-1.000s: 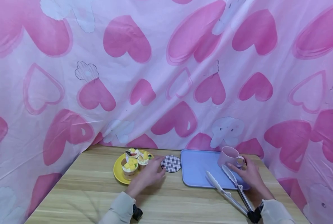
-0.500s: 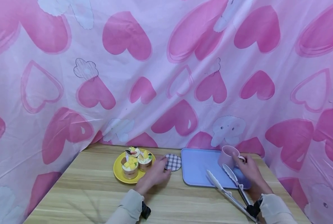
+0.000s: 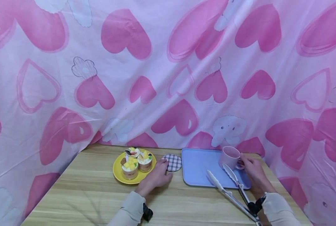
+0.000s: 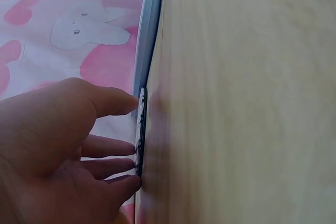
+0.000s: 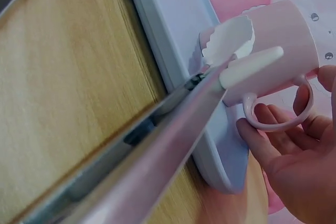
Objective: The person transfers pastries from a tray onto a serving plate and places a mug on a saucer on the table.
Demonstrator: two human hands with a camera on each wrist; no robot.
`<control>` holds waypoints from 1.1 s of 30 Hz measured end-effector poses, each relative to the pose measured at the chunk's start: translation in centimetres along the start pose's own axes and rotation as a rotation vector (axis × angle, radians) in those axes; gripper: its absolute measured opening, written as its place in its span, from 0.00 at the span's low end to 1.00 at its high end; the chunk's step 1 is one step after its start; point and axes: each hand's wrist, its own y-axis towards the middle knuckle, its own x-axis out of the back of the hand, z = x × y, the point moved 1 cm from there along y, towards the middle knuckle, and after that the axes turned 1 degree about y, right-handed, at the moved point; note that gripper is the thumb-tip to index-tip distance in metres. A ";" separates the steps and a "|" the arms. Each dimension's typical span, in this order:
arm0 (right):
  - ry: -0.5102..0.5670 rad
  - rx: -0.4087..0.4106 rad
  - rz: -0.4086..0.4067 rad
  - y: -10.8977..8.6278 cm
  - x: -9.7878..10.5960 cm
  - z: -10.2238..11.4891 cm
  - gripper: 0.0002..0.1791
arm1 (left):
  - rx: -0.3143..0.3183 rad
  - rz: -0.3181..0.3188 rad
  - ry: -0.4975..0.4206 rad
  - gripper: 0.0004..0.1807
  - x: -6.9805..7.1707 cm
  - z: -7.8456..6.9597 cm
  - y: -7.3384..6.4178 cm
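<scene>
In the head view, my left hand [image 3: 156, 176] is at the near left edge of a round black-and-white checked coaster [image 3: 173, 162]. Its thumb and fingers spread along the coaster [image 4: 140, 129] in the left wrist view, fingertips at its edge. A pink mug [image 3: 229, 157] stands upright on the right end of a light blue tray [image 3: 196, 172]. My right hand [image 3: 254, 172] holds the mug by its handle [image 5: 281, 125], with a finger through the loop. Metal tongs [image 3: 233, 197] with white scalloped tips lie spread, tips over the tray in front of the mug.
A yellow plate [image 3: 118, 175] holds several dessert cups [image 3: 130, 169] topped with cream and fruit, left of the coaster. The tongs' hinged end is beside my right wrist. A pink heart-patterned cloth [image 3: 156, 75] hangs behind the wooden table [image 3: 80, 188].
My left hand has moved right, away from the plate to the coaster. My right hand has shifted from the mug's near side onto its handle. The mug and tray stay in place.
</scene>
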 end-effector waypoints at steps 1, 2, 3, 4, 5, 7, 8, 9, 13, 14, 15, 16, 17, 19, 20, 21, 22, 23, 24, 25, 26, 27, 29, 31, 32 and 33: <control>0.019 -0.015 0.013 0.0 0.0 0.0 0.46 | 0.000 0.000 -0.002 0.34 0.0 0.0 0.0; 0.026 -0.023 0.020 0.0 0.0 0.0 0.46 | 0.003 0.002 -0.004 0.34 0.0 0.0 0.0; 0.035 -0.029 0.025 0.0 0.1 -0.1 0.46 | 0.006 0.005 -0.005 0.34 0.0 0.0 -0.1; 0.049 -0.035 0.028 0.0 0.1 -0.1 0.45 | 0.007 0.006 -0.007 0.34 0.0 -0.1 0.0; 0.060 -0.037 0.031 0.1 0.1 -0.2 0.45 | 0.007 0.007 -0.010 0.34 0.0 -0.1 0.0; 0.077 -0.049 0.029 0.1 0.2 -0.4 0.44 | 0.005 0.009 -0.008 0.34 0.0 -0.1 0.0; 0.085 -0.054 0.024 0.1 0.2 -0.4 0.44 | 0.007 0.012 -0.007 0.34 0.0 -0.1 0.0; 0.097 -0.056 0.025 0.0 0.1 -0.4 0.44 | 0.004 0.009 -0.004 0.34 0.0 -0.1 0.0; 0.131 -0.078 0.030 -0.1 0.0 -0.4 0.45 | 0.012 0.014 -0.003 0.34 -0.1 0.0 0.0; 0.138 -0.086 0.030 -0.2 -0.1 -0.3 0.46 | 0.013 0.015 -0.002 0.34 -0.1 0.1 0.0; 0.139 -0.084 0.030 -0.2 -0.2 -0.3 0.46 | 0.014 0.016 -0.004 0.35 -0.1 0.1 0.0; 0.140 -0.081 0.025 -0.2 -0.2 -0.2 0.45 | 0.017 0.020 -0.006 0.35 -0.1 0.1 0.0; 0.145 -0.078 0.021 -0.2 -0.2 -0.2 0.45 | 0.017 0.021 -0.006 0.35 -0.1 0.1 0.0; 0.143 -0.075 0.014 -0.3 -0.3 -0.1 0.45 | 0.015 0.022 -0.005 0.35 -0.1 0.2 0.0; 0.141 -0.073 0.007 -0.3 -0.4 -0.1 0.46 | 0.017 0.022 -0.006 0.35 -0.2 0.2 0.0; 0.136 -0.068 -0.002 -0.3 -0.4 0.0 0.46 | 0.018 0.023 -0.009 0.35 -0.1 0.2 0.0; 0.134 -0.070 -0.005 -0.4 -0.4 0.0 0.46 | 0.018 0.023 -0.009 0.35 -0.1 0.2 0.0; 0.139 -0.073 -0.007 -0.4 -0.5 0.1 0.48 | 0.018 0.023 -0.009 0.35 -0.1 0.2 -0.1; 0.140 -0.077 -0.014 -0.5 -0.5 0.1 0.49 | 0.018 0.025 -0.010 0.35 -0.1 0.2 -0.1; 0.142 -0.079 -0.021 -0.5 -0.5 0.1 0.51 | 0.017 0.025 -0.010 0.35 -0.1 0.2 -0.1; 0.151 -0.090 -0.025 -0.6 -0.6 0.2 0.53 | 0.013 0.022 -0.010 0.35 -0.1 0.2 -0.1; 0.157 -0.099 -0.027 -0.6 -0.6 0.2 0.54 | 0.009 0.021 -0.007 0.35 -0.2 0.2 -0.1; 0.178 -0.116 -0.034 -0.7 -0.6 0.2 0.58 | 0.004 0.019 0.001 0.35 -0.2 0.2 -0.1; 0.192 -0.123 -0.041 -0.7 -0.6 0.2 0.59 | -0.003 0.016 0.006 0.35 -0.1 0.2 -0.1; 0.195 -0.124 -0.047 -0.6 -0.6 0.2 0.59 | -0.007 0.015 0.009 0.35 -0.1 0.2 -0.1; 0.194 -0.123 -0.053 -0.6 -0.5 0.2 0.59 | -0.005 0.018 0.009 0.35 -0.1 0.1 -0.1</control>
